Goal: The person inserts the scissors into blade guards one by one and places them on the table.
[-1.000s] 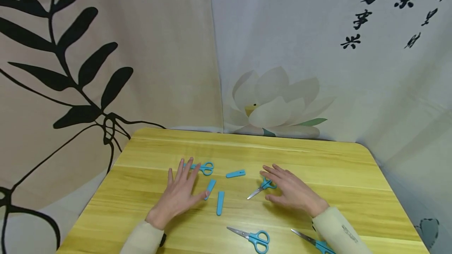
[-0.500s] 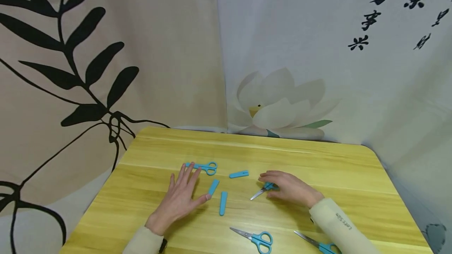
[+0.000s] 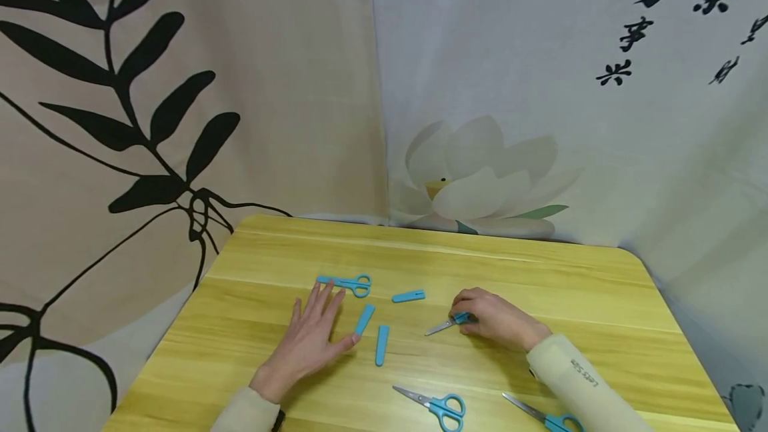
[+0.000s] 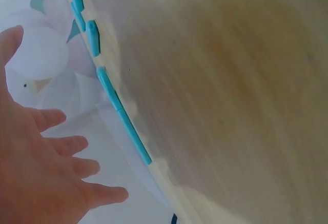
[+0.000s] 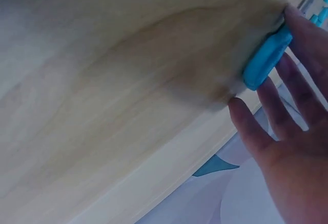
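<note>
Below the middle of the head view, a bit to the right, small scissors (image 3: 459, 318) sit in the right hand (image 3: 495, 318). Its thumb and fingers pinch the blue handle; the blades poke out left. Lower, left of the middle, the left hand (image 3: 308, 344) spreads its fingers apart.

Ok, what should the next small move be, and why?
Probably the left hand should pinch the long, flat blue plastic-looking cap beside its thumb. That hand holds nothing and its fingers lie spread, while the right hand holds blue-handled scissors whose metal blades are uncovered.
</note>
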Demonstrator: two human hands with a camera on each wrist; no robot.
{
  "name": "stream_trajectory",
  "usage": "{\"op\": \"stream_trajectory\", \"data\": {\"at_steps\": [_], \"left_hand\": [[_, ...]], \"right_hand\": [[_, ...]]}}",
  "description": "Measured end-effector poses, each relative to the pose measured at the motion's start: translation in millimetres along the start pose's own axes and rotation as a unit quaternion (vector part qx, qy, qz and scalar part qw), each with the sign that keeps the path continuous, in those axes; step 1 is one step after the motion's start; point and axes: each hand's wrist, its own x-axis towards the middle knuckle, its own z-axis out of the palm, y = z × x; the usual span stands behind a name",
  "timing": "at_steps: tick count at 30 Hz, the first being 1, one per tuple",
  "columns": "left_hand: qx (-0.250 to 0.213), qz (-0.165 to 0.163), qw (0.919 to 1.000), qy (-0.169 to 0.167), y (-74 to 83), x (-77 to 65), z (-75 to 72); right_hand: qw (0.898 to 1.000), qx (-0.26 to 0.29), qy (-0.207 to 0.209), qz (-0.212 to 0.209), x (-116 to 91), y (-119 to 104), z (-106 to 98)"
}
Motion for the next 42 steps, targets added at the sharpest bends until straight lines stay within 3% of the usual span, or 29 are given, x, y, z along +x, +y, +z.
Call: {"op": "stream_trajectory", "data": {"at_steps": [12,20,29,42], "left_hand": [[-0.025,0.015,0.9994,-0.017,8.2,8.2,6.4],[-0.012,0.036,0.9989,-0.030,12.3,18.0,8.2],[-0.009,0.076,0.9969,-0.020,13.8,26.6,12.0],[-0.003,0.107,0.9938,-0.029,16.5,38.1,17.0]], "right_hand": [[1.000,-0.002,0.007,0.012,-4.1,4.5,1.8],[1.000,0.000,0.012,0.020,-8.7,2.2,-1.0],[0.997,-0.013,0.069,0.015,-18.9,-1.6,-11.1],[0.991,-0.020,0.134,0.012,-33.7,-9.0,-16.9]]}}
